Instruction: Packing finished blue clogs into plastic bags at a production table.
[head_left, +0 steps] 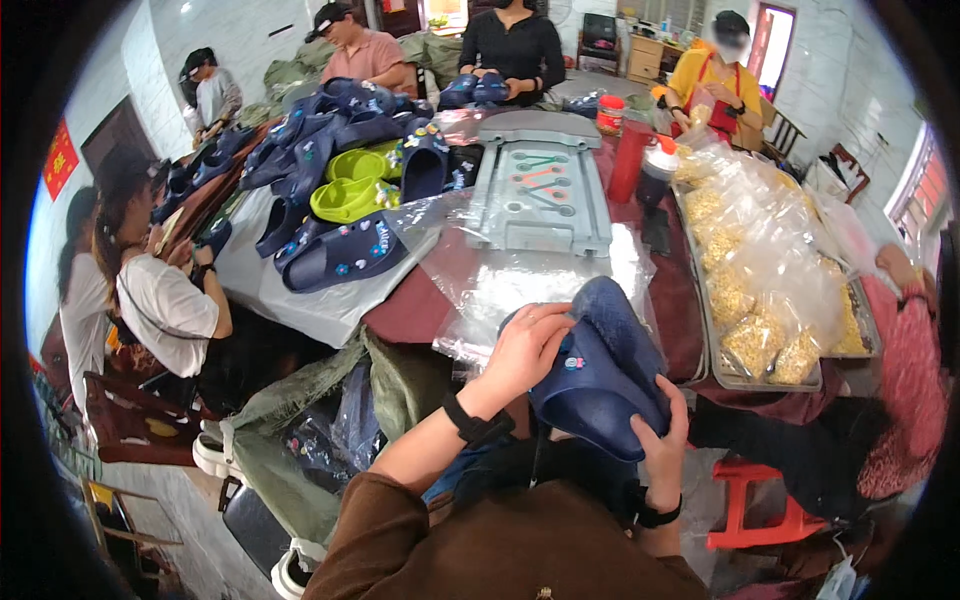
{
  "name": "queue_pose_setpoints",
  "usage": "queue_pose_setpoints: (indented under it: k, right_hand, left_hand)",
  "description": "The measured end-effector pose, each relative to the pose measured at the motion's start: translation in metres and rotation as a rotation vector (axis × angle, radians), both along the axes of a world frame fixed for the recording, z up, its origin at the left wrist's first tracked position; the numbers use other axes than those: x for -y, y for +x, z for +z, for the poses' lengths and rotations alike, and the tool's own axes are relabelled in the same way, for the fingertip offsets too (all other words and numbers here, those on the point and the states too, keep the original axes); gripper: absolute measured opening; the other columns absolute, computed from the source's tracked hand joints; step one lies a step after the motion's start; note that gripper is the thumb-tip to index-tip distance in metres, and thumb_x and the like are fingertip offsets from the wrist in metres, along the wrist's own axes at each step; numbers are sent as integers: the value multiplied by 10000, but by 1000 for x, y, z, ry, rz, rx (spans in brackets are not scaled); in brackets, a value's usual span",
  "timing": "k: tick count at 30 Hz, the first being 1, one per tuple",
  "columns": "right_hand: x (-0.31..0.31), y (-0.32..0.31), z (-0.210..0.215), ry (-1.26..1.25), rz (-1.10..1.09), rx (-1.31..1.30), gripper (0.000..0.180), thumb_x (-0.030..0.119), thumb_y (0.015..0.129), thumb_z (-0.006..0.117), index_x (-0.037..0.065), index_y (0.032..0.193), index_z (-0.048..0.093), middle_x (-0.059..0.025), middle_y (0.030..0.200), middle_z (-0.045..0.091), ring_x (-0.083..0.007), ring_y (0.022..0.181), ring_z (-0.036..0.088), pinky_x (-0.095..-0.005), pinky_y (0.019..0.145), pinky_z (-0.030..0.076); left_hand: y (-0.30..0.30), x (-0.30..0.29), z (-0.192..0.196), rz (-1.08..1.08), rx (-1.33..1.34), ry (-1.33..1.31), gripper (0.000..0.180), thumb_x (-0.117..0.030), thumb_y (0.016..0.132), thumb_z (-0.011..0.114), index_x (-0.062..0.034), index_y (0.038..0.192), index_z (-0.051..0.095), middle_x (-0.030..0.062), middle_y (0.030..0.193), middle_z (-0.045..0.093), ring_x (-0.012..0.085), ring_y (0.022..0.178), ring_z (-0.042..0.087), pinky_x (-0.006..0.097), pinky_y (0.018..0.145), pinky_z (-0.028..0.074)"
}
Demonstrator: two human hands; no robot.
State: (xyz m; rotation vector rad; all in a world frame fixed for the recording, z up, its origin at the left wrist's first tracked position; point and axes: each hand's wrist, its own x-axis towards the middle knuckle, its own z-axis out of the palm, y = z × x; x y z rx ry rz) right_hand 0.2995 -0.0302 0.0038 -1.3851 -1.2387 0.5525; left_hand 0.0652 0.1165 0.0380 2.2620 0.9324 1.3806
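Observation:
I hold a pair of navy-blue clogs in front of my chest, one sole turned up beside the other clog. Small coloured charms show on the upper of the nearer one. My left hand lies over its toe end, fingers curved onto the upper and thumb hidden. At the heel end, my right hand grips the pair between thumb and fingers. Just beyond them, clear plastic bags lie on the table, against a grey plastic board with coloured shapes on it.
Navy clogs are heaped at the left, with lime-green clogs among them. To the right, a metal tray holds bags of yellow pieces. An open green sack is at my left, a red stool at lower right. Several people work around the table.

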Motion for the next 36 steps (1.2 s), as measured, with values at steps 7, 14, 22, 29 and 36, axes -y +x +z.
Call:
queue_pose_setpoints:
  k: [7,14,22,29,36]
  right_hand:
    - [0,-13,-1,15,-23,-14,661,130,750,814,49,1359,571,-129,1247,585,-279,1189,559,-391,1044,422]
    - [-1,-18,15,88,24,210,693,124,686,846,39,1319,577,-137,1140,576,-301,1073,579,-396,973,458]
    - [-1,-24,24,151,57,285,690,152,657,837,39,1294,594,-141,1111,568,-317,1049,574,-397,943,461]
    - [0,-18,28,197,56,383,714,182,634,877,73,1288,613,-149,1053,548,-325,970,579,-409,858,489]
    - [-1,-12,11,185,-15,224,682,131,663,852,47,1292,602,-147,1106,567,-320,1043,582,-396,938,470]
  left_hand:
    - [-16,4,-1,42,-79,34,107,-9,889,598,-8,987,640,175,1185,676,395,1018,650,427,869,525]
    - [-11,12,22,96,-81,-216,188,-120,896,666,-13,1049,641,175,1119,659,391,958,667,445,799,538]
    - [-8,-21,20,270,-289,-103,182,-201,925,680,-73,1034,750,125,930,714,357,845,693,433,736,539]
    - [-4,-19,24,58,1,-121,160,-30,927,649,-28,1052,749,134,929,717,285,831,705,354,710,538]
    - [-14,7,29,-170,-54,-58,173,0,916,658,-18,1068,741,117,937,697,272,823,698,337,718,543]
